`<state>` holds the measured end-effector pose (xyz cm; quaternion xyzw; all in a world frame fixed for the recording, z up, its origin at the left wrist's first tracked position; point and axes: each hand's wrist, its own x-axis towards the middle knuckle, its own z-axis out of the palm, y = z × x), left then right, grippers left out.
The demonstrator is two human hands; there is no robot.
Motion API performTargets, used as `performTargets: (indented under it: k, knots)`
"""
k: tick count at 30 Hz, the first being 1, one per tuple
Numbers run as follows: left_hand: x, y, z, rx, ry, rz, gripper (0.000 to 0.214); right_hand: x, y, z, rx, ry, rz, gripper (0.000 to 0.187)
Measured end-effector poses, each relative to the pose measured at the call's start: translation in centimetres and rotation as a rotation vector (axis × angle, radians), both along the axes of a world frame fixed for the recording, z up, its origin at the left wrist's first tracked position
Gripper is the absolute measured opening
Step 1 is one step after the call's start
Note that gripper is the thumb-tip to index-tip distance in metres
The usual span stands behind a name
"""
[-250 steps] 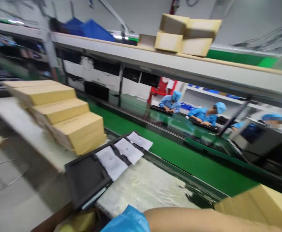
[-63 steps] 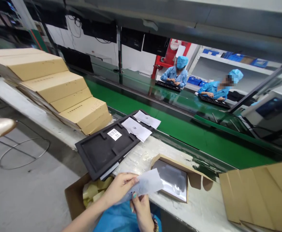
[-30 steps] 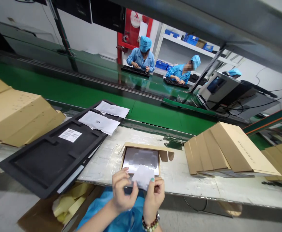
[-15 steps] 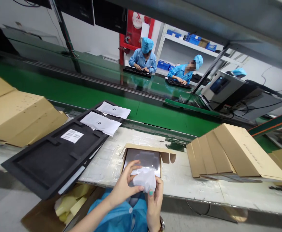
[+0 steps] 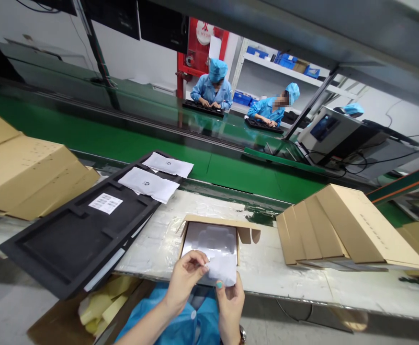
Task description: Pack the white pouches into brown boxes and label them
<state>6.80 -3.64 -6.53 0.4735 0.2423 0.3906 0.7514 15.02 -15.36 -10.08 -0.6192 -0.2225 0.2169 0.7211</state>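
Both of my hands pinch a small white translucent bag (image 5: 223, 267) just above the near edge of the bench. My left hand (image 5: 186, 275) grips its left edge with closed fingers. My right hand (image 5: 230, 301) holds its lower edge from below. Directly behind the bag lies an open cardboard box (image 5: 247, 229) with a clear plastic tray insert (image 5: 211, 238) inside. A black foam tray (image 5: 76, 232) to the left carries two more white bags (image 5: 148, 183) and a barcode label (image 5: 105, 203).
Flat brown boxes are stacked at the right (image 5: 345, 227) and at the left (image 5: 22, 167). A green conveyor belt (image 5: 231, 175) runs behind the bench. A carton with yellow foam pieces (image 5: 97, 309) sits under the bench. Several co-workers in blue (image 5: 211, 88) work beyond the belt.
The white bag has been brought in over the box's near edge and flattened between my hands. My left hand shifted from reaching over the tray insert to pinching the bag's left edge.
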Motion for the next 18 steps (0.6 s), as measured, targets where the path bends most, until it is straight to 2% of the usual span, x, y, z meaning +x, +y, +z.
performTargets:
  k: [1, 4, 5, 6, 8, 10, 14, 16, 18]
  knots:
    - [0.0, 0.1, 0.2, 0.012, -0.035, -0.003, 0.024, -0.2, 0.2, 0.2, -0.002, 0.019, -0.017, 0.037]
    - [-0.1, 0.6, 0.6, 0.032, -0.074, -0.039, 0.074, -0.6, 0.9, 0.6, -0.024, 0.052, -0.065, 0.036]
    - [-0.1, 0.8, 0.6, 0.047, -0.048, -0.068, 0.078, -0.8, 1.1, 0.7, -0.027, 0.063, -0.081, 0.036]
    - [-0.1, 0.9, 0.5, 0.074, -0.01, -0.096, 0.067, -0.9, 1.5, 0.8, -0.028, 0.074, -0.102, 0.036]
    - [0.1, 0.8, 0.5, 0.132, 0.059, -0.105, 0.029, -1.0, 2.1, 1.2, -0.029, 0.091, -0.148, 0.036]
    - [0.6, 0.3, 0.5, 0.152, 0.103, -0.039, 0.031, -1.1, 2.7, 1.7, -0.042, 0.072, -0.19, 0.033]
    - [1.9, -0.9, 0.8, 0.174, 0.203, 0.191, 0.033, -1.0, 3.8, 2.9, -0.025, -0.069, -0.253, 0.023]
    - [1.9, -1.0, 1.4, 0.294, 0.264, 0.304, 0.024, -1.0, 4.2, 3.3, -0.002, -0.124, -0.28, 0.027]
    - [1.0, -0.4, 2.5, 0.547, 0.311, 0.419, 0.011, -0.9, 4.5, 3.5, 0.01, -0.154, -0.316, 0.025]
